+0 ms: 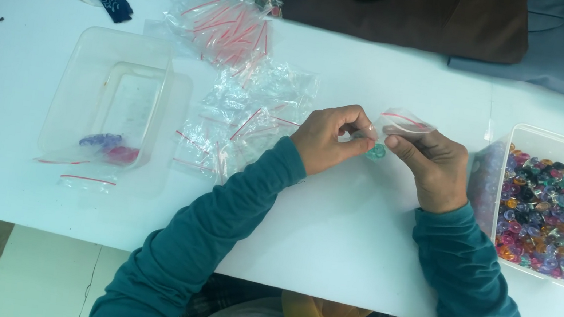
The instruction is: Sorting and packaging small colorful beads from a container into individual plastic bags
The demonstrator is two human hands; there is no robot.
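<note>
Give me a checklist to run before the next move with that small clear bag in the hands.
1. Both hands on the small clear zip bag with a red strip: ok; left hand and right hand pinch it.
2. Bag mouth open: cannot tell.
3. Small teal button in the bag: cannot tell.
4. Clear plastic tub of mixed coloured buttons near the right hand: ok.
5. Pile of empty clear zip bags near the left hand: ok.
</note>
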